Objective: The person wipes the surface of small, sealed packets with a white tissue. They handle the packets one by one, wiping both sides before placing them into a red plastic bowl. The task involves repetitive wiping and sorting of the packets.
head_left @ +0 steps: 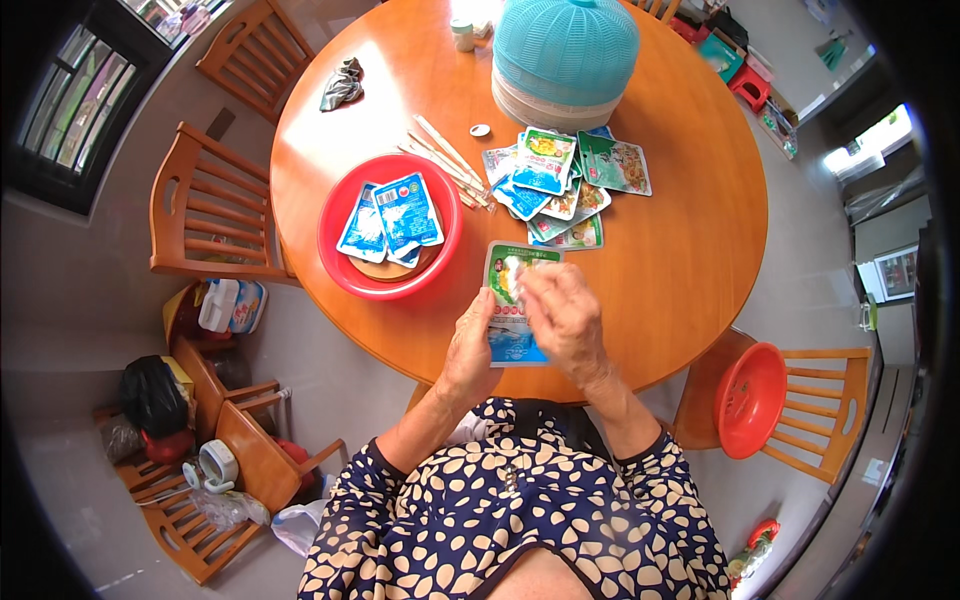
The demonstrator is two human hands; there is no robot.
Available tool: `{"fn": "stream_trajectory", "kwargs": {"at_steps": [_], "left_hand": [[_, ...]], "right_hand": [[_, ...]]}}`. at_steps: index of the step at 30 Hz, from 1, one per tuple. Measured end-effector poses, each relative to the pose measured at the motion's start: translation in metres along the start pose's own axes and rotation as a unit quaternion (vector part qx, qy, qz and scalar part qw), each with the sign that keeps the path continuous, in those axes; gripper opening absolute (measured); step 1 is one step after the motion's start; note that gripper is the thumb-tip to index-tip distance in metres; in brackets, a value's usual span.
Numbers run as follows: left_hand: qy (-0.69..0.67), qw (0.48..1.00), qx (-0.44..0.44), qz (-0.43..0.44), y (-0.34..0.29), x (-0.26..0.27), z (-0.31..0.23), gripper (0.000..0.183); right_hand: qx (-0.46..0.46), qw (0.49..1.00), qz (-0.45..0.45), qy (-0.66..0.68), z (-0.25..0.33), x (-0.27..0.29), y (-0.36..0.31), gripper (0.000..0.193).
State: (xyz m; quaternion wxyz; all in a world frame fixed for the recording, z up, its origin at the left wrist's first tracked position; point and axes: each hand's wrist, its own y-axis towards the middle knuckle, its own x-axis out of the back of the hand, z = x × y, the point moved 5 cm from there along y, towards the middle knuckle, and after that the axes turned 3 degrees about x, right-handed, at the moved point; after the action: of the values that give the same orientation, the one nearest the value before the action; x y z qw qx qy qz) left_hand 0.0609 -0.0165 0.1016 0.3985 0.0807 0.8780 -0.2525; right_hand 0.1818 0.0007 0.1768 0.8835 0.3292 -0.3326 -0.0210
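Near the front edge of the table, my left hand (468,348) grips a flat green and blue food pouch (515,350) by its left side, thumb on top. Over the pouch's upper part, my right hand (568,318) is closed with its fingertips pinching a small white wad (515,272), perhaps tissue or cloth; motion blurs the fingers. Beyond them, a loose pile of similar pouches (545,163) lies on the table. To the left, a red basin (330,250) holds several blue and white pouches (408,212) on a round brown board.
A turquoise mesh food cover (565,50) stands at the back of the round wooden table (690,260). Wooden sticks (445,155), a small white lid (480,130), a jar (462,36) and a crumpled dark bag (343,85) lie around. Another red basin (750,400) rests on the right chair.
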Motion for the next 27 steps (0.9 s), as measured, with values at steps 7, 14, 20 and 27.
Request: {"fn": "stream_trajectory", "kwargs": {"at_steps": [7, 14, 20, 27], "left_hand": [[-0.019, 1.0, 0.003, 0.011, 0.002, -0.002, -0.001, 0.042], [0.006, 0.999, -0.038, 0.02, 0.001, -0.02, -0.009, 0.038], [-0.004, 0.997, -0.078, -0.003, 0.007, -0.014, -0.018, 0.037], [-0.002, 0.998, -0.07, 0.005, 0.006, -0.018, -0.013, 0.038]], "right_hand": [[0.043, 0.999, -0.028, -0.012, 0.003, -0.003, 0.002, 0.026], [-0.023, 0.993, -0.089, -0.071, -0.008, 0.008, 0.004, 0.025], [0.037, 0.999, -0.009, -0.027, 0.021, 0.0, -0.014, 0.029], [0.001, 0.995, -0.05, -0.089, -0.001, 0.006, 0.0, 0.022]]}}
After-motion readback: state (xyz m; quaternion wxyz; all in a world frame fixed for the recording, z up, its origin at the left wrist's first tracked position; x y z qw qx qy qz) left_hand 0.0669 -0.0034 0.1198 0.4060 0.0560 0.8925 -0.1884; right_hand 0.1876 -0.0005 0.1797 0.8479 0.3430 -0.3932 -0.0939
